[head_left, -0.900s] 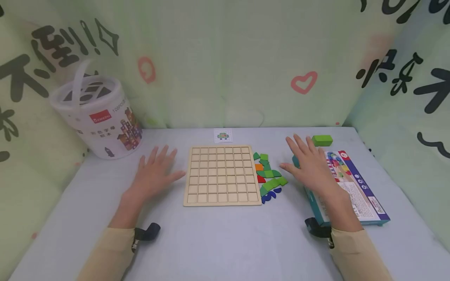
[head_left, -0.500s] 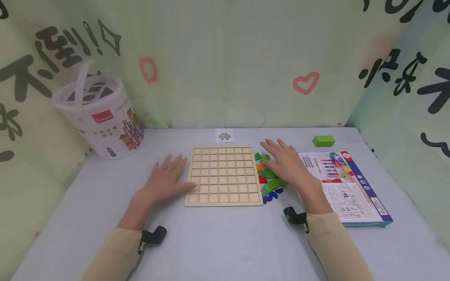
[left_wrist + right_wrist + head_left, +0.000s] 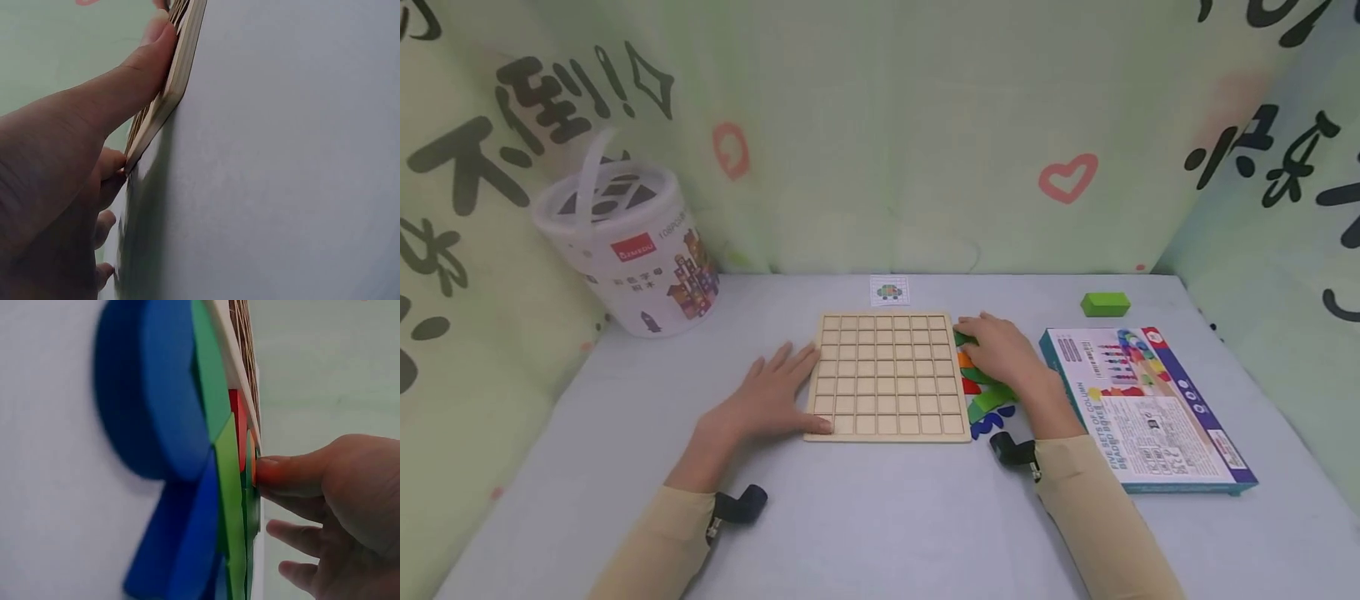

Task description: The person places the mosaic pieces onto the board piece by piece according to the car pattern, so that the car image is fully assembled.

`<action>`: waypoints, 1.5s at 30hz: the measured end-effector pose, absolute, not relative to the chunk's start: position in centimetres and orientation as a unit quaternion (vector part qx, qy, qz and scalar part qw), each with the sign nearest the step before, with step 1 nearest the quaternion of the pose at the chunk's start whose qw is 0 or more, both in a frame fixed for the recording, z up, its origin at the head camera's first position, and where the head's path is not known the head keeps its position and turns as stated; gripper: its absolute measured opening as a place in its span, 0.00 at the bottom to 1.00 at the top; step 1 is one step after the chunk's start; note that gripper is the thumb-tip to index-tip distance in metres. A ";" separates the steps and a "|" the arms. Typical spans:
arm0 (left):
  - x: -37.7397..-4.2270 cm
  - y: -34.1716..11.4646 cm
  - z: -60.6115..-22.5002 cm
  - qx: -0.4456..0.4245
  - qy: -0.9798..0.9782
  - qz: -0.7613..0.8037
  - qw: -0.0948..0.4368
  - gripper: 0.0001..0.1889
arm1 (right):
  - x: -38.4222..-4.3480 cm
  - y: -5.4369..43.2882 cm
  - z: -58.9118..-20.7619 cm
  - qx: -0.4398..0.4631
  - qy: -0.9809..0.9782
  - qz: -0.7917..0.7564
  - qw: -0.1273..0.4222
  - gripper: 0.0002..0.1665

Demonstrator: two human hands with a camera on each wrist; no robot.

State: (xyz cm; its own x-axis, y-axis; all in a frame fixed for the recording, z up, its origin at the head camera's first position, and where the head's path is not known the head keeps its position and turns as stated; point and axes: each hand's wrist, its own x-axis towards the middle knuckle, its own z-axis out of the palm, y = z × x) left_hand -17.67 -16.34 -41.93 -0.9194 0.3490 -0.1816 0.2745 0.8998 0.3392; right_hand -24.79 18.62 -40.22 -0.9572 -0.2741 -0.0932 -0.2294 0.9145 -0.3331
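A square wooden grid board (image 3: 891,387) lies flat on the table. My left hand (image 3: 767,396) rests at its left side, fingers spread; the left wrist view has the thumb over the near corner of the board (image 3: 182,59) and a fingertip at its edge. Along the right side lie flat colored pieces: orange (image 3: 964,360), red (image 3: 971,387), green (image 3: 992,400) and blue (image 3: 992,423). My right hand (image 3: 1006,354) reaches over the far pieces, its fingers bent down. In the right wrist view its thumb touches near the orange piece; the other fingertips at the pieces are hidden.
A small picture card (image 3: 890,291) lies behind the board. To the right are a flat printed box (image 3: 1150,408) and a green block (image 3: 1105,304). A white lidded bucket (image 3: 632,258) stands at the back left, and a printed curtain (image 3: 910,150) hangs behind.
My right hand has moved left from above the box down onto the colored pieces. My left hand has slid right to the board's left edge. The view has shifted slightly.
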 end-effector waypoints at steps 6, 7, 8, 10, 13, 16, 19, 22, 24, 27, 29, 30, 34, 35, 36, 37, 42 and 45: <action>-17.8 -16.7 -41.7 0.173 0.962 0.163 0.131 0.67 | -25.0 18.2 -40.0 -0.111 0.978 -0.169 0.048 0.21; -17.8 -16.8 -41.7 0.175 0.962 0.163 0.133 0.67 | -25.0 18.2 -39.9 -0.107 0.978 -0.173 0.046 0.21; -17.8 -16.8 -41.7 0.178 0.961 0.163 0.134 0.68 | -25.0 18.1 -39.8 -0.103 0.978 -0.176 0.045 0.20; -17.7 -16.8 -41.7 0.182 0.960 0.165 0.133 0.68 | -25.1 18.1 -39.7 -0.099 0.977 -0.182 0.039 0.18; -17.6 -16.8 -41.8 0.186 0.960 0.165 0.131 0.67 | -25.0 18.0 -39.5 -0.100 0.978 -0.182 0.024 0.13; -17.6 -16.9 -41.8 0.186 0.960 0.163 0.130 0.68 | -24.9 17.9 -39.2 -0.106 0.978 -0.182 0.006 0.10; -17.5 -16.9 -41.6 0.186 0.960 0.163 0.131 0.68 | -24.7 17.7 -38.7 -0.118 0.975 -0.187 -0.012 0.10; -17.5 -16.9 -41.6 0.186 0.959 0.164 0.134 0.69 | -24.4 17.0 -38.1 -0.135 0.969 -0.205 -0.029 0.10; -17.5 -17.0 -41.5 0.186 0.959 0.165 0.135 0.69 | -24.2 16.2 -37.7 -0.148 0.963 -0.221 -0.035 0.10; -17.6 -17.0 -41.6 0.187 0.959 0.166 0.136 0.69 | -24.1 14.8 -37.2 -0.166 0.953 -0.251 -0.036 0.10; -17.7 -17.0 -41.8 0.189 0.958 0.169 0.135 0.69 | -24.1 13.7 -37.2 -0.177 0.947 -0.267 -0.035 0.09; -17.7 -17.0 -41.8 0.190 0.958 0.170 0.135 0.69 | -24.1 13.2 -37.3 -0.182 0.944 -0.274 -0.035 0.08; -17.9 -17.1 -42.1 0.189 0.956 0.176 0.139 0.70 | -24.6 10.8 -37.7 -0.203 0.935 -0.290 -0.026 0.07; -17.9 -17.0 -42.1 0.188 0.956 0.176 0.141 0.70 | -24.7 10.3 -37.8 -0.207 0.933 -0.293 -0.023 0.06; -17.9 -17.0 -42.1 0.186 0.956 0.177 0.142 0.70 | -24.8 9.8 -37.9 -0.211 0.931 -0.296 -0.019 0.06; -17.9 -17.0 -42.1 0.186 0.956 0.178 0.143 0.70 | -24.9 9.3 -38.1 -0.213 0.930 -0.299 -0.016 0.06; -18.0 -17.1 -42.1 0.185 0.956 0.177 0.140 0.70 | -25.2 7.5 -39.1 -0.220 0.924 -0.311 0.008 0.05; -18.1 -17.2 -42.0 0.186 0.957 0.176 0.139 0.70 | -25.2 6.7 -39.6 -0.218 0.925 -0.310 0.025 0.03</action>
State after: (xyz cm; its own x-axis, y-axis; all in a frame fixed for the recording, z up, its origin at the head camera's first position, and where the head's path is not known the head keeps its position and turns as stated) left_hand -18.05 -17.18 -42.05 -0.8923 0.4047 -0.2001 0.3068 0.8687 0.3888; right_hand -25.23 6.73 -39.63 -0.9040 -0.4183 0.0885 -0.3871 0.7128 -0.5848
